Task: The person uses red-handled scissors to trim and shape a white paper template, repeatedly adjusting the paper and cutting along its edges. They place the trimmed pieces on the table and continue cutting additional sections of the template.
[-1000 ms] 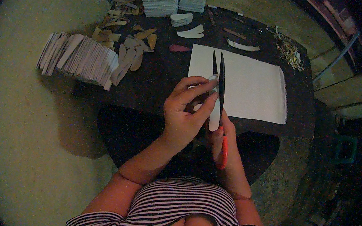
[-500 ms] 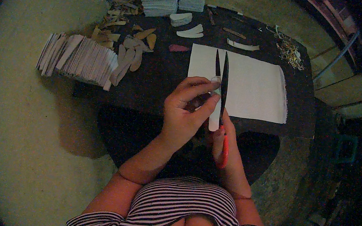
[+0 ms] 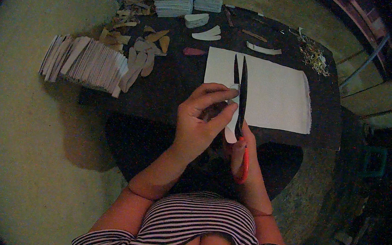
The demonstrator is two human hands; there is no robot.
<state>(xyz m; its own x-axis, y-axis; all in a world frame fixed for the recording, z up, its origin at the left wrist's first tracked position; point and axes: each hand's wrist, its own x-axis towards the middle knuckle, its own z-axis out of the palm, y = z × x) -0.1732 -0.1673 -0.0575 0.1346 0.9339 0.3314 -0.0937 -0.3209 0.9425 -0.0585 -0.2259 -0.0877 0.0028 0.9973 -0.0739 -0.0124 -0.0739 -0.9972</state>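
Over the near edge of the dark counter [image 3: 177, 73], a slim white strip [image 3: 230, 135] lies alongside the parted blades of red-handled scissors [image 3: 243, 94], its rounded end toward the person. The left hand [image 3: 191, 119] has its fingers pinched nearly together on the strip; the right hand [image 3: 246, 151] has its own curled round the scissors' handles, partly hidden from me. The strip isn't clear of the blades, so I'd call this piece part-way; whether they bite into it I can't tell. Beyond the hands lies a white cloth [image 3: 274, 94], with a fan of white pieces [image 3: 207, 34] past its left corner. Farther left, loose brown and grey pieces [image 3: 140, 63] lie beside a long row of strips [image 3: 93, 65]. How many are finished doesn't show.
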